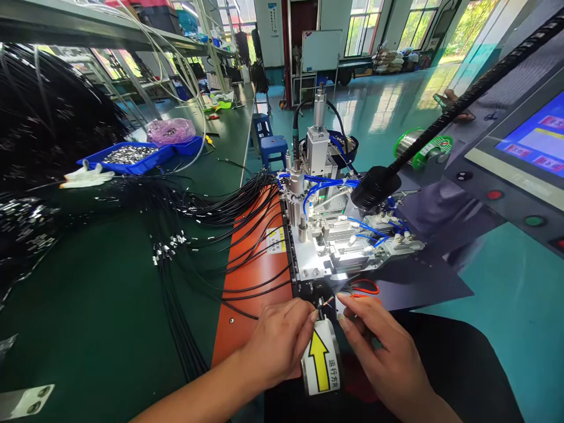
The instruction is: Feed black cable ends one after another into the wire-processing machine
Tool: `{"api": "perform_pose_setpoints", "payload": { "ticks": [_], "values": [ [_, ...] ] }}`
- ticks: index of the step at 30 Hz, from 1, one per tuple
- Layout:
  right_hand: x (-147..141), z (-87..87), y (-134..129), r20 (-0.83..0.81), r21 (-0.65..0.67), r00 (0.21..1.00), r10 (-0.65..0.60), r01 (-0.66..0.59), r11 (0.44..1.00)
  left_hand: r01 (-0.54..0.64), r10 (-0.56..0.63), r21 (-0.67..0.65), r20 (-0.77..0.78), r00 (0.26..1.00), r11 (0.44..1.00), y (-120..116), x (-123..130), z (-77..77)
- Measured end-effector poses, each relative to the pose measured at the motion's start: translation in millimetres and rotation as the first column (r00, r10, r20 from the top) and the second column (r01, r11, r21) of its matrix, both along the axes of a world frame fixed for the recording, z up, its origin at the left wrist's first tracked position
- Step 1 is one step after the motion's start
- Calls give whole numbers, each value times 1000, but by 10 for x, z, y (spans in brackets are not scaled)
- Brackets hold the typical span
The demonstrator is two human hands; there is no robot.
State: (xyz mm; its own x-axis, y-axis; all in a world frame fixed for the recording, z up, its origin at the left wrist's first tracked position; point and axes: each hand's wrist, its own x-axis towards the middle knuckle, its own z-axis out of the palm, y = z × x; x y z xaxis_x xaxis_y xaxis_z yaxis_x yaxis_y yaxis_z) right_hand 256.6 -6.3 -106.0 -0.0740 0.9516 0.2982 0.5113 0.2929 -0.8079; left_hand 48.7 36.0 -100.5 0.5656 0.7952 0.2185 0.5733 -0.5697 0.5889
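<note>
My left hand is closed in a pinch on the end of a black cable, from which short thin coloured wires stick out to the right. Just right of these wire tips is my right hand, its thumb and forefinger apart and nothing visible between them. Below the wires sits a metal cylinder with a white label and yellow arrow. Behind the hands stands a metal machine with blue air hoses, lit by a lamp. Red-handled scissors lie at its front edge, partly hidden by my right hand.
Black cables run across an orange plate from the green table. A blue tray holds small metal parts, with a white glove beside it. A control panel, black lamp arm and wire spool are at right.
</note>
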Motion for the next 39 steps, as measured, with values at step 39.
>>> {"api": "perform_pose_setpoints", "payload": {
  "ticks": [39],
  "values": [
    [-80, 19, 11, -2, 15, 997, 75, -75, 997, -3, 4, 11, -38, 999, 1000, 2, 12, 19]
  ]
}}
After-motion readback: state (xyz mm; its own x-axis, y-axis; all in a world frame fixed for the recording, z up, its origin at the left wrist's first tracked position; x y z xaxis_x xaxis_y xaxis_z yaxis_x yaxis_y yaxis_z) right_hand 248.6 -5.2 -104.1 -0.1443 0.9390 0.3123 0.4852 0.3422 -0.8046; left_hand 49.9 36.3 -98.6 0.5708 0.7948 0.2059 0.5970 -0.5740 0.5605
